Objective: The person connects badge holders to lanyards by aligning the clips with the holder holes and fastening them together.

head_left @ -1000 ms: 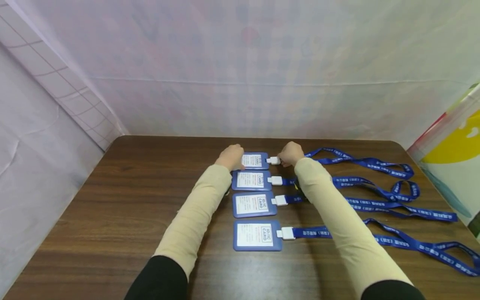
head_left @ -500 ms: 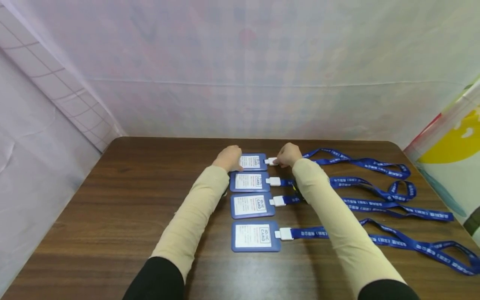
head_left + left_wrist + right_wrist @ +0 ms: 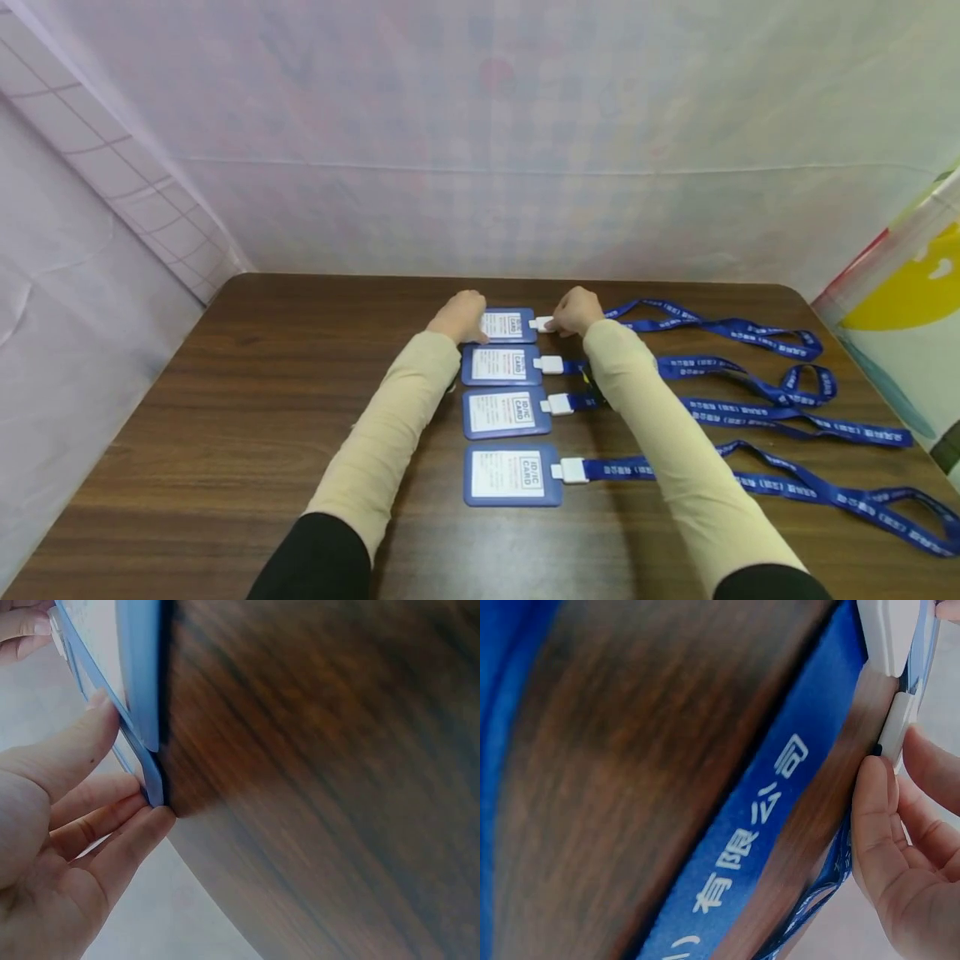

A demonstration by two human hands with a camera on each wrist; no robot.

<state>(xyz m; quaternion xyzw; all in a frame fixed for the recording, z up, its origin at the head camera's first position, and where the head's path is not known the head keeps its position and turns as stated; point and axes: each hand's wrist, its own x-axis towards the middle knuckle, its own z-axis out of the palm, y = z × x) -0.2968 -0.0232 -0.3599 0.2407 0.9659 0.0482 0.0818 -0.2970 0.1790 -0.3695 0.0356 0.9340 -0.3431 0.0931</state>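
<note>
Several blue ID card holders with white cards lie in a column on the brown table. My left hand (image 3: 460,317) holds the farthest ID card holder (image 3: 507,325) by its left end. In the left wrist view the thumb (image 3: 71,754) lies along one edge of it and the fingertips touch its corner. At the other end, my right hand (image 3: 576,312) pinches the white clip (image 3: 895,726) that joins the holder to its blue lanyard (image 3: 738,327). Part of the clip is hidden behind the right fingers in the head view.
Nearer lie a second card holder (image 3: 501,365), a third (image 3: 507,412) and the nearest one (image 3: 512,475), with blue lanyards stretched to the right. The right forearm passes over some of these straps. A pale curtain (image 3: 480,192) hangs behind the wooden table (image 3: 247,417).
Over the last second my right fingers have shifted slightly left onto the white clip. The left hand stays at the farthest holder, and the other holders keep their places.
</note>
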